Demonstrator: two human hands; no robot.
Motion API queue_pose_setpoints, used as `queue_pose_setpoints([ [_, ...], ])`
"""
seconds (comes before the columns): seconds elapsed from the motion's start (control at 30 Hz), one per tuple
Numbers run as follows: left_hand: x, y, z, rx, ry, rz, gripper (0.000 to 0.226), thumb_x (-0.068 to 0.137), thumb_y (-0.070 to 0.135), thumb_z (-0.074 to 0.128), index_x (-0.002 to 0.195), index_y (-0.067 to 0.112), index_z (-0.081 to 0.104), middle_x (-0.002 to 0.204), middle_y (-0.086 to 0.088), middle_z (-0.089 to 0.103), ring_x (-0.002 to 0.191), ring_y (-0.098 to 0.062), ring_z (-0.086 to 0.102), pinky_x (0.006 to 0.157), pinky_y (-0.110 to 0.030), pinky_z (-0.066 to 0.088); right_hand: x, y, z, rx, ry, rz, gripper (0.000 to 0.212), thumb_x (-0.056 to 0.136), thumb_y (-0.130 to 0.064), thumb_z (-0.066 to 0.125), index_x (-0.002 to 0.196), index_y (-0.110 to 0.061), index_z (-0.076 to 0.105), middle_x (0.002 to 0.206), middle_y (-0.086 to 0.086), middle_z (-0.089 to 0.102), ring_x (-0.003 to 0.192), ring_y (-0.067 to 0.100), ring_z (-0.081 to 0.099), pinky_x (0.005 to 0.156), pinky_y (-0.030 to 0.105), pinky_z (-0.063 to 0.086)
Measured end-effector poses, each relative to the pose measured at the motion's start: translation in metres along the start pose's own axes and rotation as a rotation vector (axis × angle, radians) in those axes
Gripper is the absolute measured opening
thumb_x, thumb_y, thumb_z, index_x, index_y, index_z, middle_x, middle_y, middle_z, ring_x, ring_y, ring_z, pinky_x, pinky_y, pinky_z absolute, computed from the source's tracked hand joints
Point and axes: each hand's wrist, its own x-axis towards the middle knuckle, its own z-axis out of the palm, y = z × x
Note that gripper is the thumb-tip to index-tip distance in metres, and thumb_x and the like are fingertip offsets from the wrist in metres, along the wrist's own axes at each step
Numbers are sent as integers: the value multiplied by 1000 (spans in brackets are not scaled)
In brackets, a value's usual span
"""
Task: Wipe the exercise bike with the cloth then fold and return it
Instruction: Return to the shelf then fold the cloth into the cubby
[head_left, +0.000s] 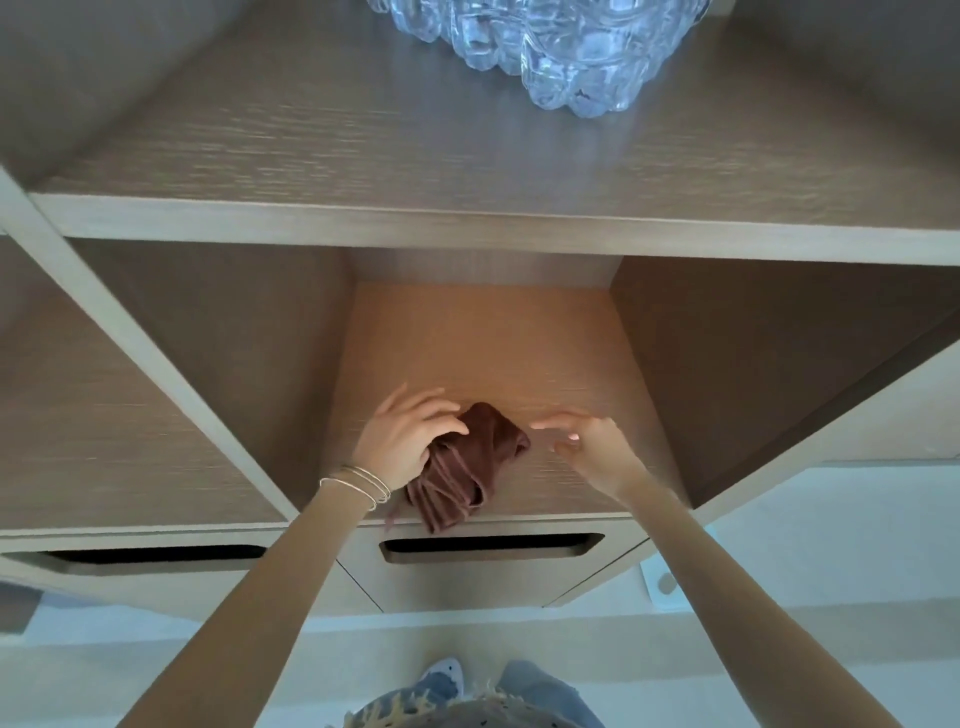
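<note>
A dark brown cloth (470, 462) lies bunched near the front edge of the middle cubby's floor (483, 343) in a light wooden shelf unit, one corner hanging over the edge. My left hand (402, 441), with bangles at the wrist, rests on the cloth's left side, fingers curled over it. Just right of the cloth hovers my right hand (584, 441), fingers apart and holding nothing. The exercise bike is out of view.
A clear bubbly glass vase (550, 52) stands on the shelf top (363, 140). Drawers with dark slot handles (491, 545) sit below the cubbies. Side cubbies flank the middle one. A white wall socket (665, 582) is at lower right. My jeans and a shoe show at the bottom.
</note>
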Motion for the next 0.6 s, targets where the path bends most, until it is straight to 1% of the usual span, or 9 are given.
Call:
queue_pose_setpoints([
  [0.1, -1, -7, -10, -43, -101, -102, 69, 79, -10, 45, 126, 40, 54, 148, 14, 37, 137, -14, 33, 117, -41, 20, 17, -12, 11, -72, -128, -64, 43, 82, -8, 67, 121, -24, 60, 126, -3, 60, 120, 18, 51, 102, 38, 41],
  [0.17, -8, 4, -12, -119, -55, -191, 64, 79, -7, 44, 124, 38, 57, 147, 17, 37, 130, -17, 44, 107, -38, 37, 24, -17, 20, -94, -201, -37, 46, 79, -11, 71, 122, -22, 59, 127, -1, 59, 122, 19, 50, 104, 39, 38],
  [0.23, -20, 26, -5, -146, 52, -197, 49, 81, 8, 49, 121, 36, 58, 143, 18, 42, 124, -16, 48, 97, -34, 46, 24, -17, 30, -88, -181, -15, 42, 77, -16, 73, 117, -19, 61, 123, 2, 60, 119, 21, 51, 100, 39, 40],
  [0.3, -29, 47, 9, -115, 88, -112, 44, 81, 30, 56, 125, 31, 55, 142, 11, 45, 130, -18, 43, 105, -35, 38, 20, -18, 35, -85, -81, -33, 30, 79, -19, 71, 109, -17, 66, 114, 1, 63, 111, 22, 55, 92, 38, 45],
  [0.37, -33, 56, 23, -72, 25, -63, 62, 78, 44, 61, 135, 27, 44, 149, 5, 37, 139, -18, 30, 115, -39, 21, 15, -18, 35, -120, -4, -51, 23, 82, -20, 67, 105, -18, 68, 110, -1, 64, 106, 20, 58, 86, 37, 48],
  [0.4, -35, 55, 25, -51, 13, -63, 68, 76, 44, 65, 138, 26, 41, 150, 4, 35, 141, -18, 28, 116, -39, 17, 13, -18, 34, -130, 32, -56, 22, 83, -20, 65, 105, -18, 68, 110, -2, 65, 106, 20, 58, 85, 37, 49],
  [0.43, -35, 52, 26, -34, 48, -63, 71, 73, 41, 70, 137, 26, 44, 147, 2, 40, 138, -18, 34, 116, -40, 20, 11, -18, 31, -121, 74, -57, 20, 83, -20, 64, 103, -19, 69, 110, -3, 66, 105, 19, 59, 85, 37, 50],
  [0.5, -36, 45, 22, -40, 169, -79, 69, 63, 30, 80, 128, 25, 55, 131, 1, 58, 122, -18, 54, 109, -41, 33, 9, -20, 23, -51, 164, -50, 16, 83, -19, 64, 98, -20, 69, 105, -4, 68, 101, 18, 60, 82, 37, 51],
  [0.6, -32, 39, 17, -135, 278, -111, 59, 62, 17, 75, 118, 28, 62, 115, 7, 67, 106, -14, 64, 107, -37, 38, 10, -25, 12, 36, 166, -51, 13, 86, -18, 60, 98, -20, 65, 99, -4, 69, 96, 16, 63, 81, 39, 52],
])
